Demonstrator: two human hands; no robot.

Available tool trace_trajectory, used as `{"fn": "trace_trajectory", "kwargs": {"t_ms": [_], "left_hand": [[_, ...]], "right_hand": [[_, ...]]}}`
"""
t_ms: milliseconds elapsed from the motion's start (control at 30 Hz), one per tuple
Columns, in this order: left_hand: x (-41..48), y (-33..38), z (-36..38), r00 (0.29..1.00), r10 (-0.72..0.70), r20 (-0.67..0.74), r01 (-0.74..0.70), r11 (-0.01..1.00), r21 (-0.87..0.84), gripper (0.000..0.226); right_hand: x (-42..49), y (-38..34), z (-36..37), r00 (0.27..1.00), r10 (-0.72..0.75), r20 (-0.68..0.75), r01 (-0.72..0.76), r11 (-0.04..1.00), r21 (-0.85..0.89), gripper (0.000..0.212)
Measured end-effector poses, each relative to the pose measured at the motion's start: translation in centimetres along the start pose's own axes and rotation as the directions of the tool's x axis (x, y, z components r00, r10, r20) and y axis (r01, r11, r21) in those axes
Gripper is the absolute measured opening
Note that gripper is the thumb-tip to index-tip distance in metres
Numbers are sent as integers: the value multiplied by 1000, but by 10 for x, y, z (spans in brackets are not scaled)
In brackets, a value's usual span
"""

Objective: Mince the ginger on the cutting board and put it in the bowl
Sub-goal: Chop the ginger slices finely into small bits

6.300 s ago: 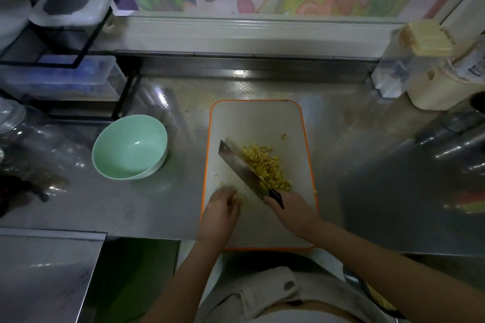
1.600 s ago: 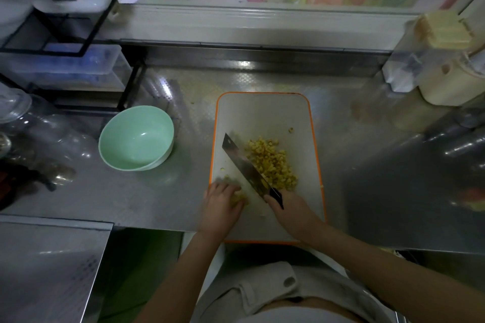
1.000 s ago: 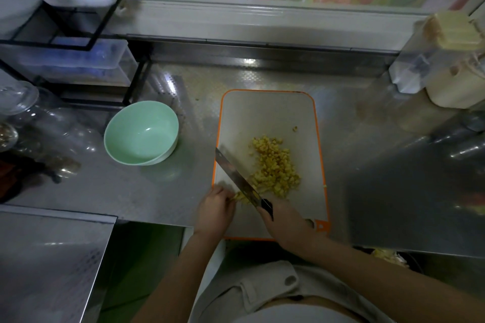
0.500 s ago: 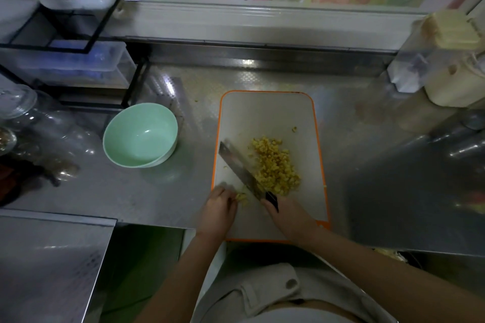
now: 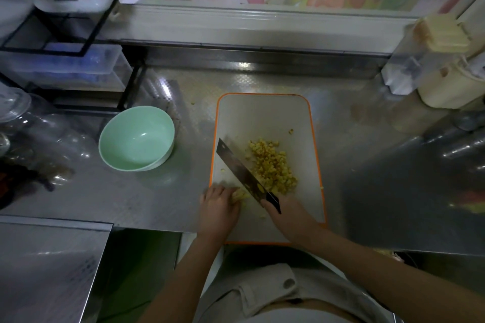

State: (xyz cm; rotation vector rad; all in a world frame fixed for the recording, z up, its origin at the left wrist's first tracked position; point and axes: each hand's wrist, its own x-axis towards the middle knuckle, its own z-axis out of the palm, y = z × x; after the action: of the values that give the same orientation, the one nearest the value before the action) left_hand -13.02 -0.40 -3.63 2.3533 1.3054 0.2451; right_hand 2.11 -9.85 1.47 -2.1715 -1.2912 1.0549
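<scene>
On the cutting board (image 5: 262,113), the left hand (image 5: 219,206) pinches a ginger piece (image 5: 240,194) just left of the slanted cleaver (image 5: 240,169) the right hand (image 5: 288,216) grips.

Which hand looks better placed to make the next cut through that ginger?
Probably the right hand: it grips the knife, whose blade sits beside the ginger piece that the left hand holds down on the cutting board.

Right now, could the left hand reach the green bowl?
Probably yes: bare counter lies between the left hand and the bowl, with nothing in the way, though it is holding ginger down.
</scene>
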Motion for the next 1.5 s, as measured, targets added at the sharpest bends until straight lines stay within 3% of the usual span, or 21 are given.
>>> {"fn": "trace_trajectory", "kwargs": {"t_ms": [133, 600, 1033, 1133, 1267, 1500], "left_hand": [[0, 0, -1, 1000, -27, -4, 27, 1000, -11, 8], [2, -4, 2, 999, 37, -28, -39, 997, -60, 11], [0, -2, -2, 997, 66, -48, -68, 997, -31, 13], [-3, -3, -4, 997, 32, -71, -35, 999, -28, 12], [-5, -4, -6, 999, -24, -30, 25, 999, 26, 12], [-3, -8, -3, 999, -47, -4, 47, 999, 21, 3]], "right_hand": [[-3, -7, 1, 999, 1, 39, 0, 1000, -26, 33], [12, 7, 24, 997, 60, 53, -58, 998, -37, 20], [14, 1, 4, 999, -44, -19, 44, 999, 7, 34], [7, 0, 2, 1000, -18, 5, 18, 1000, 18, 25], [-1, -4, 3, 998, -7, 58, 9, 1000, -27, 33], [4, 7, 26, 999, 9, 37, -7, 999, -54, 22]]}}
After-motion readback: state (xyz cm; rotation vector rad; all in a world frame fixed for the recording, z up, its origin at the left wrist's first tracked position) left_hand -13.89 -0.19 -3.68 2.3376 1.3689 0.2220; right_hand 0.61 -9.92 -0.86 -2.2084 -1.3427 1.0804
